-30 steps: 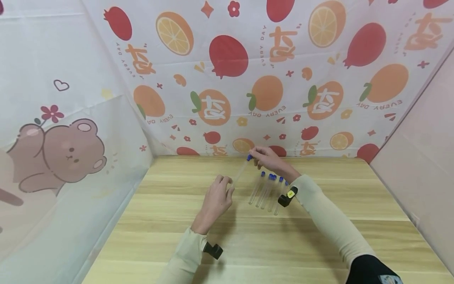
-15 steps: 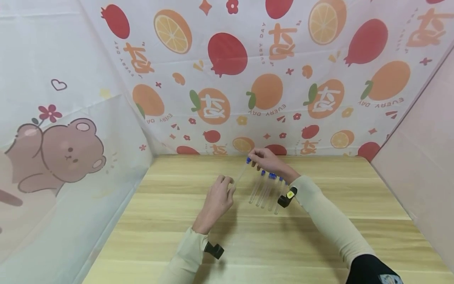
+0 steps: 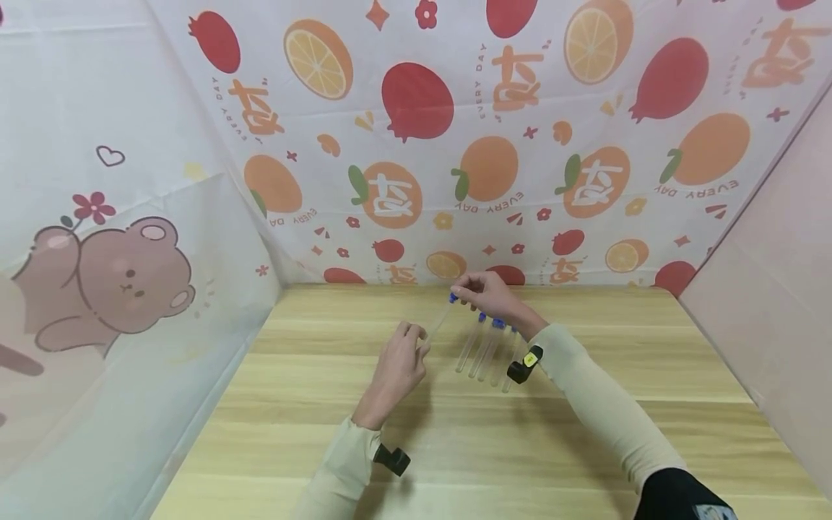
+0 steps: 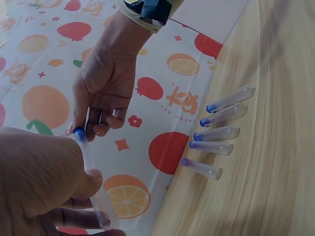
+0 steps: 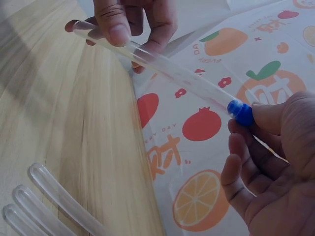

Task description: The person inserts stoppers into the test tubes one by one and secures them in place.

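Note:
A clear test tube [image 5: 182, 76] with a blue cap [image 5: 240, 112] is held aslant above the table between both hands. My left hand [image 3: 398, 362] grips the tube near its rounded lower end, the thumb laid along the glass in the right wrist view. At the upper end my right hand [image 3: 492, 295] pinches the blue cap between thumb and forefinger, its other fingers curled loosely below. The cap sits on the tube's mouth. To the right, several more capped test tubes [image 4: 216, 133] lie side by side on the table, partly covered by the right forearm in the head view.
The wooden table [image 3: 273, 433] runs back to a fruit-printed cloth [image 3: 416, 173] hanging behind it. A cloth with a printed bear [image 3: 130, 282] hangs at the left, and a pale wall [image 3: 767, 289] stands at the right. Each wrist wears a black camera.
My right hand has shifted slightly left and down with the cap in its fingertips. The left hand stays nearly where it was on the tube. The tubes on the table lie unchanged.

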Demonstrator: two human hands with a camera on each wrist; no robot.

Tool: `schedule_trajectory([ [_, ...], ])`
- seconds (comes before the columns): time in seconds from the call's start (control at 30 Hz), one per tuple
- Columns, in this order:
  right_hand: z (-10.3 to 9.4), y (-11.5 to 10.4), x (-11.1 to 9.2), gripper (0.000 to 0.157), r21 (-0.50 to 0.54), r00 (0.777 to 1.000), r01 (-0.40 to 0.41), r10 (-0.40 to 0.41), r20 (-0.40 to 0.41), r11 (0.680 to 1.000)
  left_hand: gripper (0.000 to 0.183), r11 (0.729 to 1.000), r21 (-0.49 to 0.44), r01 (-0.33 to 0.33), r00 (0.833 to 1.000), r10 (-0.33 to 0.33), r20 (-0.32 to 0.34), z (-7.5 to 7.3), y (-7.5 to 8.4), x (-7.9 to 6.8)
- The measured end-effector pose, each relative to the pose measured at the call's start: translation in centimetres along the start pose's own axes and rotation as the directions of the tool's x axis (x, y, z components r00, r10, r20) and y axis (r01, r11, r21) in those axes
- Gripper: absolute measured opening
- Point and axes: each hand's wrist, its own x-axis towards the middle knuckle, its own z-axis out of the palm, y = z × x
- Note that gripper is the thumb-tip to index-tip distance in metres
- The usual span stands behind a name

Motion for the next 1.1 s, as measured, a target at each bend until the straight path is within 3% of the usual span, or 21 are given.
schedule_trajectory([
  [0.57,0.5,-0.2,0.1,0.022,-0.008,0.991,0.081,-0.081,-0.107,0.997,0.016,0.997,-0.067,0.024,1.000,-0.024,0.001,0.5,0.6,0.5],
  [1.1,1.3,1.0,-0.1,0.021,-0.020,0.988,0.098,-0.100,-0.120,0.995,0.017,0.992,-0.121,0.016,1.000,-0.018,-0.015,2.7,0.1,0.4],
])
